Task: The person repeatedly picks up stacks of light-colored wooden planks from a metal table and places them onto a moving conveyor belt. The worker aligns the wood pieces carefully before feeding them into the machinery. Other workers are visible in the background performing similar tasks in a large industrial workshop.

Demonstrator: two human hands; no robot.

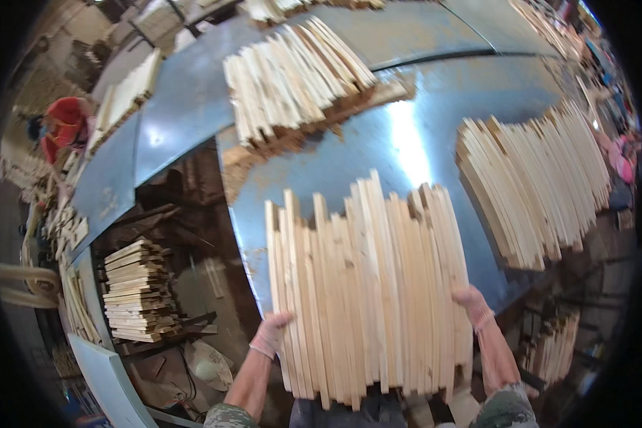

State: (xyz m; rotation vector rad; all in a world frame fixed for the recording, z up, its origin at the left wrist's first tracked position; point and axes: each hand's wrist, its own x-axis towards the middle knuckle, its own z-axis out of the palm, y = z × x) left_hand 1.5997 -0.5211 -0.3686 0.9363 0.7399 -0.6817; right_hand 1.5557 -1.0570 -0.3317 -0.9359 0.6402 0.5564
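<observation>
I see a blue metal table (421, 135), a row of pale wooden slats (367, 292) overhanging its near edge, a second slat stack (535, 185) by its right edge, a third slat pile (296, 78) near its far edge

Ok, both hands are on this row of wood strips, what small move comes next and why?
Probably press the left hand and right hand inward and tap the wood strips level: their far ends stand uneven, and their near ends overhang the blue metal table edge.
</observation>
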